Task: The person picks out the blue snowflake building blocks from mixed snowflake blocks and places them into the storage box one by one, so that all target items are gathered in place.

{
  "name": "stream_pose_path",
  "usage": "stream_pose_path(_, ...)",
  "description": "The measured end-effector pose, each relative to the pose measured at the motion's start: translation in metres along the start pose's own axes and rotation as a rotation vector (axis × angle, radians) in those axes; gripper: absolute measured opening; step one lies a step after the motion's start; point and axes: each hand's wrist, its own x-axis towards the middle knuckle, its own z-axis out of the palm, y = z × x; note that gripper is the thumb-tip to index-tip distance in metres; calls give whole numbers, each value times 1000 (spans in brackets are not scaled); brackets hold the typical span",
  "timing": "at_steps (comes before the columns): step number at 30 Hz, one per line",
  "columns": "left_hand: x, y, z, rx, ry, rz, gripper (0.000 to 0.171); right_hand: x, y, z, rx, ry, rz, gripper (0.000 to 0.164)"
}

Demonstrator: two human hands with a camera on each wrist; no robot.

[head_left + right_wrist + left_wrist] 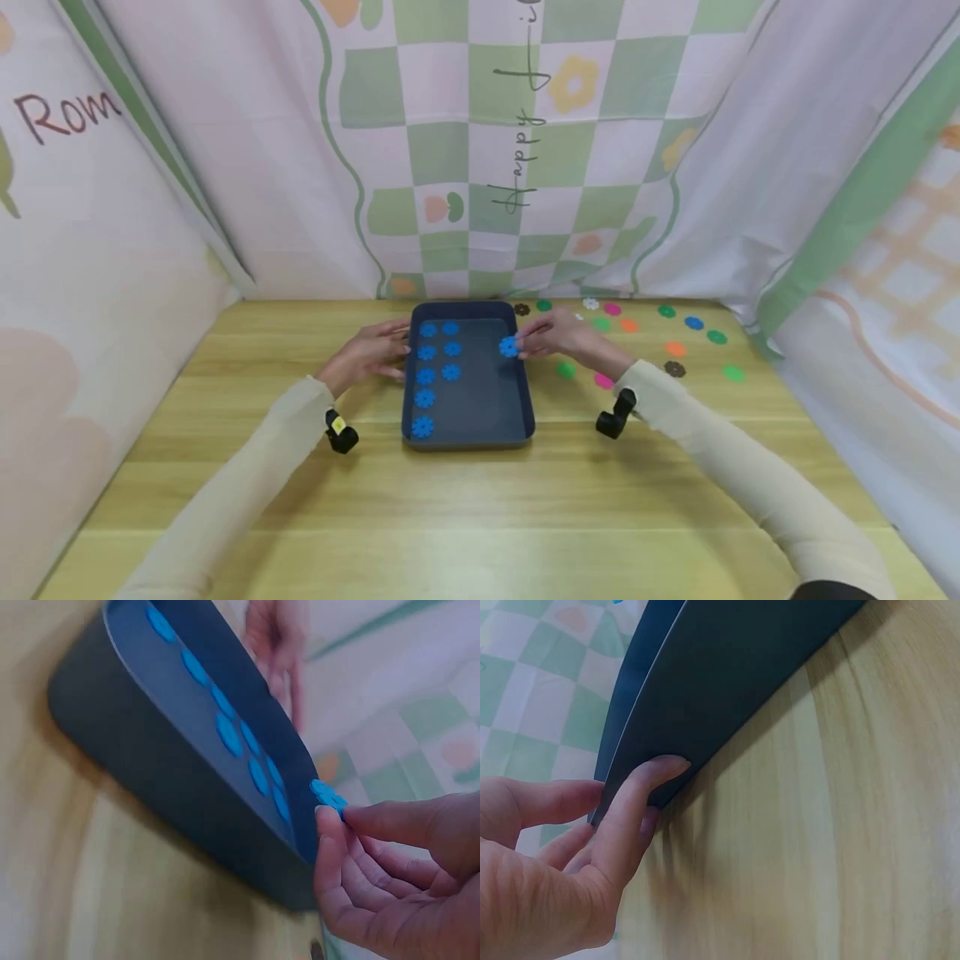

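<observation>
A dark rectangular tray [480,408] lies on the table with several flat blue flower-shaped pieces [424,398] in two columns along its left side. My left hand [367,354] rests against the tray's outer left wall; the left wrist view shows its fingers [660,771] spread on that wall and up to the rim. With thumb and fingertips, my right hand [558,335] pinches another blue flower piece [509,347] over the tray's right edge. In the right wrist view this flower piece [327,796] is tilted, close above the rim.
Loose flower pieces in green, orange [676,349], pink, brown [675,369], white and blue [693,323] lie scattered on the table right of the tray, some beneath the right forearm. A patterned curtain [517,167] hangs along the table's back edge.
</observation>
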Motion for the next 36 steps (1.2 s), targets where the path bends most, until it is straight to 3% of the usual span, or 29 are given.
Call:
stream_pose_path(9, -1, 1, 1, -6, 12, 10, 70, 9, -18, 36, -28, -103, -36, 21)
stream_pose_path(15, 0, 1, 1, -18, 0, 16, 70, 18, -22, 58, 5, -167, 18, 12)
stream_pose_path(21, 1, 2, 3, -22, 17, 16, 69, 18, -20, 86, -18, -205, 13, 11)
stream_pose_path(27, 3, -1, 1, -35, 1, 12, 70, 19, -15, 99, -65, -183, 46, 12)
stream_pose_path(36, 0, 4, 2, -26, 19, 0, 71, 23, -22, 106, -45, -119, 60, 7)
